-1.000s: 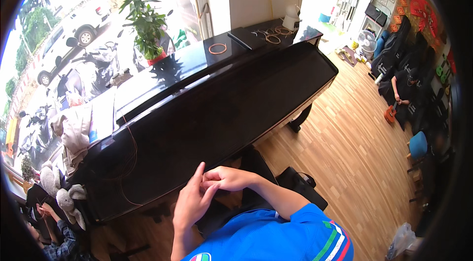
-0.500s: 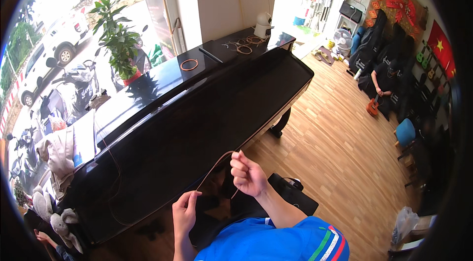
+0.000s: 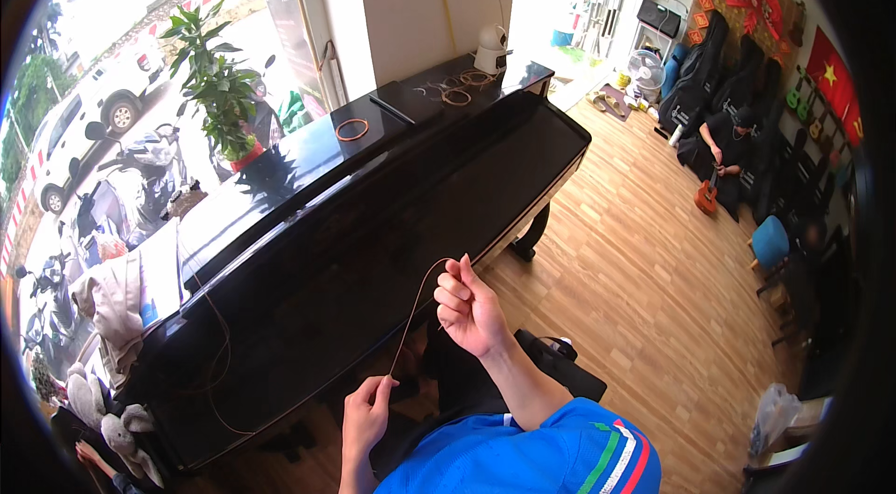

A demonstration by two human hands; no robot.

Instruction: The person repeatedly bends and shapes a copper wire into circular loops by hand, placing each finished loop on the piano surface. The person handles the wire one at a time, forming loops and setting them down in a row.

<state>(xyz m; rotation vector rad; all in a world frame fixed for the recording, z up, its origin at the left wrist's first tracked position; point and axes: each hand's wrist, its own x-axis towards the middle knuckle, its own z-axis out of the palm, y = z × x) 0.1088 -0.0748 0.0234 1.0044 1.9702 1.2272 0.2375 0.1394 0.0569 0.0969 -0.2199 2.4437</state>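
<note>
A thin copper-brown cord [image 3: 412, 312] bows upward between my hands, over the near edge of a long black piano [image 3: 345, 251]. My left hand [image 3: 366, 415], lower in view, pinches it between thumb and forefinger. Higher and to the right, my right hand [image 3: 471, 307] is closed on the cord's upper bend, the fingers curled. A short piece hangs below those fingers. More thin cord loops across the piano's left part, and I cannot tell whether it is the same piece.
On the piano top are an orange coil [image 3: 352, 130], several thin coils [image 3: 457, 95], a white camera [image 3: 491, 51] and a potted plant [image 3: 219, 93]. Plush toys [image 3: 121, 433] and another person's hand [image 3: 91, 457] are at lower left. A seated person holds a small guitar [image 3: 707, 195].
My hands have drawn farther apart: the right rose, the left dropped slightly to the right. The cord between them runs steeper. The seated person's hand moved on the small guitar.
</note>
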